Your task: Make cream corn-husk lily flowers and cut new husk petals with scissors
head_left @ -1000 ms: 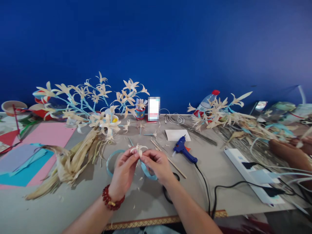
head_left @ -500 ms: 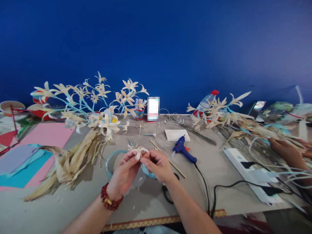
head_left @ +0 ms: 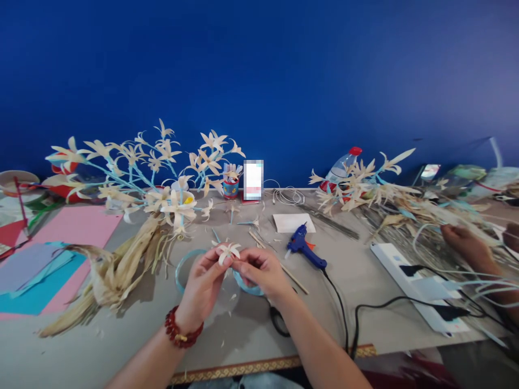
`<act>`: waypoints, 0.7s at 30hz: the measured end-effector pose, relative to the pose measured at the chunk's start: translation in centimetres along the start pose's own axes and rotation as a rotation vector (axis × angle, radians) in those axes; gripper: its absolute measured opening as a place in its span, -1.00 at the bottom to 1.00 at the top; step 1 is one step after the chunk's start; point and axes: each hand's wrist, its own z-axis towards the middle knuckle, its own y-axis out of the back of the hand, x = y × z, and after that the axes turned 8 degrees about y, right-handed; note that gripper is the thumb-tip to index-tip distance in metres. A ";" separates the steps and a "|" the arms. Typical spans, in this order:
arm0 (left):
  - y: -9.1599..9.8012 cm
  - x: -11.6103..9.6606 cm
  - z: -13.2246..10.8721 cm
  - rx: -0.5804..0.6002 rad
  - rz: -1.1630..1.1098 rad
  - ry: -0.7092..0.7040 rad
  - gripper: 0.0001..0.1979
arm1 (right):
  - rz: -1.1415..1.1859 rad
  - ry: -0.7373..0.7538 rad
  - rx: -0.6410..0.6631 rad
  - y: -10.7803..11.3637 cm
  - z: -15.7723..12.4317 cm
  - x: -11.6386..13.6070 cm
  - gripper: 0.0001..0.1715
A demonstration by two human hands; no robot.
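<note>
Room to slip through at seven o'clock from the left hand (head_left: 205, 283), low over the tabletop (head_left: 101, 354)! Dried husks (head_left: 117, 270) crowd nine; from the right hand (head_left: 261, 273), the blue glue gun (head_left: 308, 253) bars two, the white power strip (head_left: 412, 292) three.

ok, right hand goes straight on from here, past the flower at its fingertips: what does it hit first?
Probably the left hand, just across the small cream flower from the right hand; one view leaves exact depth unclear.

The handheld flower (head_left: 230, 251) looks matt and papery; the dried corn husks (head_left: 115, 275) look rough and fibrous. Smooth plastic forms the hot-glue gun (head_left: 303, 247), glossy clear plastic the bottle (head_left: 343, 166).
</note>
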 end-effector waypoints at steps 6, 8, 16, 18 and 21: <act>0.0 -0.1 -0.1 0.048 0.042 -0.016 -0.88 | 0.093 -0.171 0.011 0.6 0.2 -0.2 -0.68; 0.0 -0.1 -0.1 0.061 0.052 -0.027 -0.92 | 0.114 -0.185 0.022 0.6 0.2 0.0 -0.68; 0.0 0.1 -0.1 0.109 0.033 0.015 -0.83 | 0.163 -0.088 0.036 0.0 0.0 0.1 -0.69; 0.0 0.2 -0.2 0.114 0.026 0.011 -0.82 | 0.118 -0.020 0.024 -0.2 0.0 0.0 -0.67; 0.0 0.3 -0.2 0.090 -0.009 0.040 -0.75 | 0.010 0.105 0.008 -0.3 -0.1 -0.1 -0.62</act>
